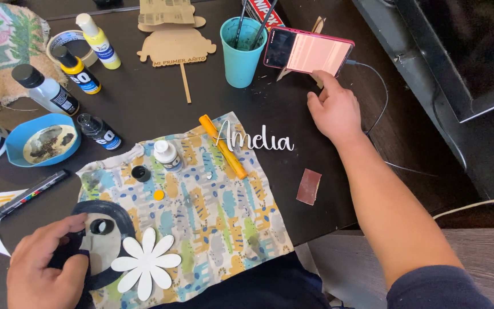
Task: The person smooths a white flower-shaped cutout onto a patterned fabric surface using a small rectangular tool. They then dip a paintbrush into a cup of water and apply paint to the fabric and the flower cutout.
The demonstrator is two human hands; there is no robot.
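My left hand (44, 269) sits at the bottom left, fingers pinching the edge of a flat cut-out shape painted dark blue and beige (107, 229). A white flower cut-out (146, 263) lies over that shape on a patterned cloth (212, 212). My right hand (333, 109) reaches to the back of the table, one finger touching the lower edge of a pink-cased phone (307, 51) propped on a wooden stand. A white cut-out name in script (253, 139) and an orange marker (222, 146) lie between the hands.
A teal cup with brushes (241, 51) stands left of the phone. Paint bottles (78, 70), a blue dish (41, 140), a black marker (21, 200), a small white bottle (167, 154), wooden cut-outs (175, 46), sandpaper (309, 186) and a phone cable (381, 97) surround the cloth.
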